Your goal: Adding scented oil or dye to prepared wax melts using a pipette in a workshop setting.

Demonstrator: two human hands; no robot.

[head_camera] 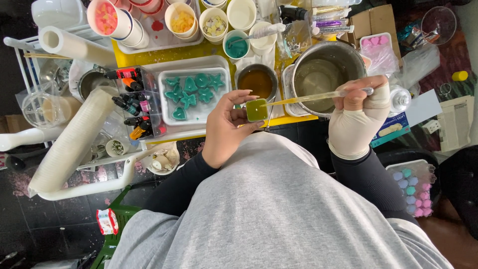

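**Small cup of yellow-green liquid held over the near edge of the yellow table**

At the far left, a tall stack of white paper cups point(74, 142) is seen lying on its side across a white rack. Just to its right, near the table's left edge, a clear box of small dye bottles point(133, 102) is set. Beside it, a white tray point(195, 115) carrying teal shapes, among them hearts and stars, is placed toward the near edge of the yellow table point(164, 54).

The left hand point(226, 127) is raised at the table's near edge, and a small cup point(257, 110) filled with yellow-green liquid is pinched between its thumb and fingertips. Just behind the cup, a small metal bowl point(256, 81) of amber liquid is seen.

A thin stirring stick point(318, 95) is laid from the cup across to the right hand point(359, 112), which is covered by a pale glove and closed firmly around the stick's far end. Its tip is dipped into the cup. Under the stick, a large steel pot point(326, 74) is set at the table's right near corner.

At the far right, low down, a tray of pink and teal moulded pieces point(416, 187) is visible.
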